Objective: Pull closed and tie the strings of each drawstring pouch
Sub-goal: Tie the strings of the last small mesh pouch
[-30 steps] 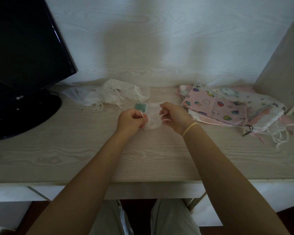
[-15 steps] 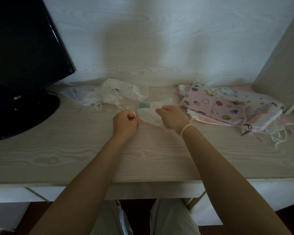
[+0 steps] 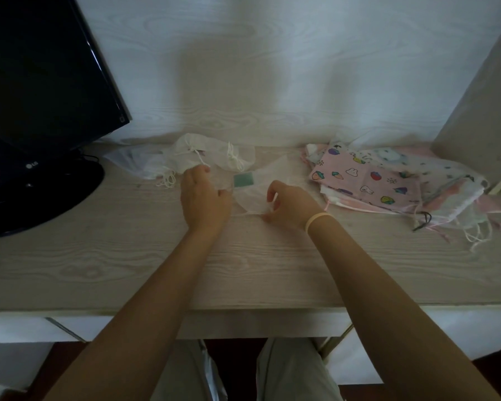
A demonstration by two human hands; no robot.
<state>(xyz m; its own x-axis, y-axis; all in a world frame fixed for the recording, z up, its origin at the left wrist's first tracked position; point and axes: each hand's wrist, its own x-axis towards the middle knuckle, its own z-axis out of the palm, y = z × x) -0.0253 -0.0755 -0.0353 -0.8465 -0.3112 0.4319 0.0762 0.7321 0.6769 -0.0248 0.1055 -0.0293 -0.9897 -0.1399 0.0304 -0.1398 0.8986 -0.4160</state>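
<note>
A white drawstring pouch [image 3: 265, 180] with a teal label [image 3: 243, 179] is laid flat on the pale wood-grain desk [image 3: 128, 264], between the two hands. Its white string [image 3: 248, 213] is seen stretched along the near edge of the pouch.

Right hand [image 3: 289, 208]: fingers curled, string pinched at the pouch's near right corner. A pale band [image 3: 317, 219] is worn on this wrist.

Left hand [image 3: 204, 198]: laid palm down at the pouch's left edge, fingers extended toward the back of the desk. Whether the string is held by it cannot be told; the thumb side is hidden against the fabric.

Behind the left hand, a cluster of white pouches [image 3: 211, 156] with knotted strings is lying near the back wall. At right, a stack of printed pouches [image 3: 388, 178], pink with small cartoon motifs on top, is piled with loose strings trailing off its near right corner.

A black monitor [image 3: 41, 82] on a round base is stood at far left.
</note>
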